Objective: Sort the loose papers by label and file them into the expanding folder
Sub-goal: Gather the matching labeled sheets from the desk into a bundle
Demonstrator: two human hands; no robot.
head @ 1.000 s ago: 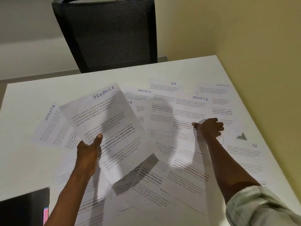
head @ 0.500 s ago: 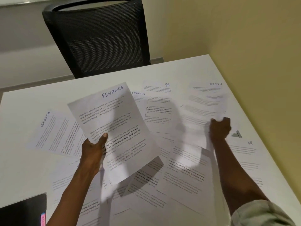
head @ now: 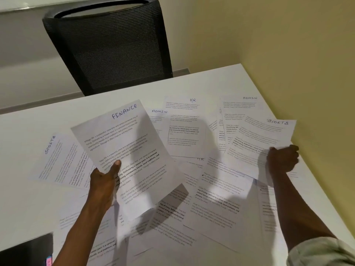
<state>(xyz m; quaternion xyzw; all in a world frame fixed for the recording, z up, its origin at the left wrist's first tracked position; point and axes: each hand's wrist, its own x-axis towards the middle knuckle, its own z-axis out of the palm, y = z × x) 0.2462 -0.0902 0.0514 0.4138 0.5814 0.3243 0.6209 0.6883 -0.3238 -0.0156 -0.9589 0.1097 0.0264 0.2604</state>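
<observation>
My left hand (head: 104, 182) grips a sheet labelled FINANCE (head: 126, 150) by its lower left edge and holds it tilted above the table. My right hand (head: 282, 159) pinches the right edge of a sheet labelled SPORTS (head: 261, 143), lifted off the pile at the right. Loose printed sheets cover the white table (head: 201, 83): an ADMIN sheet (head: 159, 116), an HR sheet (head: 184, 127), another ADMIN sheet (head: 240, 106) and a SPORTS sheet (head: 59, 160) at the left. A dark object, perhaps the folder (head: 28, 250), shows at the bottom left corner.
A black mesh office chair (head: 113, 45) stands behind the table's far edge. A yellow wall (head: 288, 45) runs along the table's right side. More overlapping sheets (head: 215, 208) lie near me.
My right hand went from pressing on the SPORTS sheet to gripping it, and has lifted it up and to the right. The FINANCE sheet stays held in my left hand.
</observation>
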